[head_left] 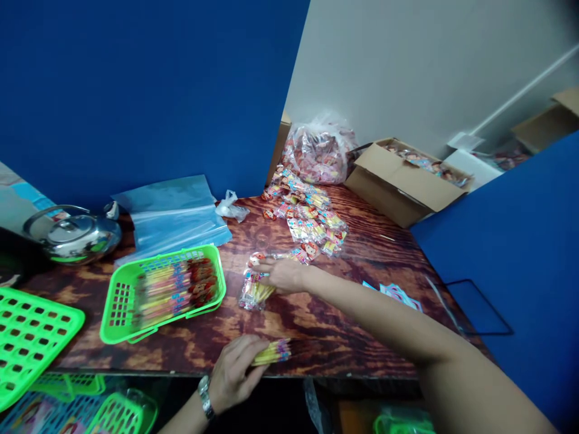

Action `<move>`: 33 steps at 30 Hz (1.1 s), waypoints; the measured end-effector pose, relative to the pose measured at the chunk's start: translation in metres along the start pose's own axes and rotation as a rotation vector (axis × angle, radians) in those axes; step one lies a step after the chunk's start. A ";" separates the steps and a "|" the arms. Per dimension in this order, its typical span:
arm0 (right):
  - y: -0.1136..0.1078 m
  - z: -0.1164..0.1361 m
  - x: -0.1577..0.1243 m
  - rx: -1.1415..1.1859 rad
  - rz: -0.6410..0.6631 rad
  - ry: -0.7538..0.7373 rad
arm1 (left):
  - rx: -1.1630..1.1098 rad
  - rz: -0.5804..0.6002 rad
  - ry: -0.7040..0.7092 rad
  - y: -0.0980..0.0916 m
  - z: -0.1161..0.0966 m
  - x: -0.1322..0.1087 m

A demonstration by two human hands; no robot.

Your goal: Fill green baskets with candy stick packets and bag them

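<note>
Left hand (237,371), bottom centre, was curled closed around a bundle of yellow sticks (271,352). Right hand (286,276), mid-frame, had fingers extended at a clear-wrapped packet (250,294); grip unclear. Sticks looked light, stiff, prone to splaying: best gripped mid-length. Packet looked slippery.

This looks like a small packing workroom. Many near-identical printed packets (312,211) lie heaped at the far side of a wood-grained bench (335,337), with more filling a large clear bag (319,157) behind them and an open carton (398,181) at far right. A green plastic basket (221,277) on the left holds rows of matching pieces. Plain blue panels (136,90) flank the bench; only a steel kettle (79,238), far left, seems homely.
</note>
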State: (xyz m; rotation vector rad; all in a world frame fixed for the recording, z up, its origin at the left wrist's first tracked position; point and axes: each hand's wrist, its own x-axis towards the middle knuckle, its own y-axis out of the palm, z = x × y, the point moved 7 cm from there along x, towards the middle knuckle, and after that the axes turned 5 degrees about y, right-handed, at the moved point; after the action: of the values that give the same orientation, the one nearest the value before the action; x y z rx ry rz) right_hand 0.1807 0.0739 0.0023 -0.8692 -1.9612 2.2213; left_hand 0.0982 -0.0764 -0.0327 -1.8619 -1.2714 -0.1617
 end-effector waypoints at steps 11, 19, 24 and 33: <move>-0.011 0.012 0.033 -0.069 -0.035 -0.125 | 0.036 -0.074 -0.036 -0.002 0.004 -0.003; 0.002 0.021 0.014 -0.138 0.023 -0.166 | 0.075 -0.079 -0.091 0.000 0.010 -0.007; 0.007 0.026 0.016 -0.226 -0.018 -0.084 | 0.081 -0.096 -0.060 -0.005 0.006 -0.001; -0.002 0.044 -0.001 0.008 -0.077 0.249 | 0.219 -0.237 -0.176 -0.017 0.004 0.005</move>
State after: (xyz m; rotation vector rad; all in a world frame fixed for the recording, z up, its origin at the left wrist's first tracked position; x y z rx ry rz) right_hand 0.1617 0.0344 0.0058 -0.9956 -1.8383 1.9700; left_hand 0.0847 -0.0680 -0.0232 -1.5633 -1.5651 0.0168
